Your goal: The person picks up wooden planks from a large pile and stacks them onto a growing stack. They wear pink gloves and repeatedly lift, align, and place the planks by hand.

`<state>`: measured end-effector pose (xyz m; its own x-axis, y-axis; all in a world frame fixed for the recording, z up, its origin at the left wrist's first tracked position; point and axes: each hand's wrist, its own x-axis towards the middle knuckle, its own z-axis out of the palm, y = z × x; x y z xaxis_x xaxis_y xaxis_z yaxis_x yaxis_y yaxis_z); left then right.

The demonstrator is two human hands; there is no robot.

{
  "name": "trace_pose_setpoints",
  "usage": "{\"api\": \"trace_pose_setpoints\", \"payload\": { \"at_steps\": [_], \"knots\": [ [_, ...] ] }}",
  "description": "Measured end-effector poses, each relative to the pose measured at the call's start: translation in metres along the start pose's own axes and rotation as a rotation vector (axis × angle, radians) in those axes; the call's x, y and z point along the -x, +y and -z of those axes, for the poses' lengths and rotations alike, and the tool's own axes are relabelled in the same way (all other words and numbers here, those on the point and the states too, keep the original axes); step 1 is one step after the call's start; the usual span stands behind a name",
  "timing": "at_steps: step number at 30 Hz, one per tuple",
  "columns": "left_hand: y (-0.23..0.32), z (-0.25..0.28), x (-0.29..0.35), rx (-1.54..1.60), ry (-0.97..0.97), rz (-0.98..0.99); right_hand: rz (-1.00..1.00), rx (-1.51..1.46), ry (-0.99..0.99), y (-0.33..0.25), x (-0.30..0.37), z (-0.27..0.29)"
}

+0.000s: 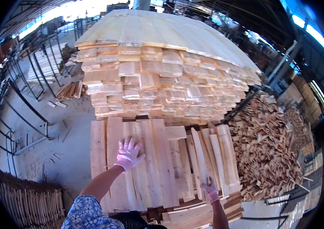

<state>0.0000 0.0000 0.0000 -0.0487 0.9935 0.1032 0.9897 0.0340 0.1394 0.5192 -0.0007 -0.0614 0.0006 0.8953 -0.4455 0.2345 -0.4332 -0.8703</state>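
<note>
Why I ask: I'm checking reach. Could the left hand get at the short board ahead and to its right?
Probably yes: the left hand rests spread on flat boards, left of the short board, and nothing visible stands up between them.

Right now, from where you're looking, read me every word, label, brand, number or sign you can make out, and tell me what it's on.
None that I can read.
Pale wooden boards under the pink-gloved left hand: grain only.
Tall stack of pale wooden boards ahead: no lettering I can make out.
Blue fabric sleeve: white flower pattern, no words.
Far background: too small and blurred to tell.
</note>
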Motion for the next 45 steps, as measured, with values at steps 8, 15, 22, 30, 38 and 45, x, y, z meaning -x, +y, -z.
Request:
{"api": "trace_pose_setpoints", "payload": {
  "at_steps": [8,15,22,30,38,45],
  "knots": [
    [0.011,0.006,-0.003,0.07,0.042,-0.001,0.23,0.042,-0.077,-0.077,0.071,-0.064],
    [-0.143,-0.009,0.066,-0.038,0.297,0.478,0.02,0.813,0.002,-0.102,0.073,-0.131],
    [-0.184,-0.042,0.134,0.624,-0.094,0.788,0.067,1.036,0.008,-0.126,0.063,-0.144],
    [-0.159,-0.022,0.126,1.238,-0.037,1.097,0.179,1.0,-0.047,-0.104,0.031,-0.122],
    [-0.159,-0.039,0.148,1.7,0.081,0.806,0.343,0.693,0.001,-0.091,-0.042,-0.147],
    [-0.143,-0.011,0.151,1.665,-0.078,1.034,0.236,0.924,0.06,-0.119,-0.016,-0.168]
  ]
}}
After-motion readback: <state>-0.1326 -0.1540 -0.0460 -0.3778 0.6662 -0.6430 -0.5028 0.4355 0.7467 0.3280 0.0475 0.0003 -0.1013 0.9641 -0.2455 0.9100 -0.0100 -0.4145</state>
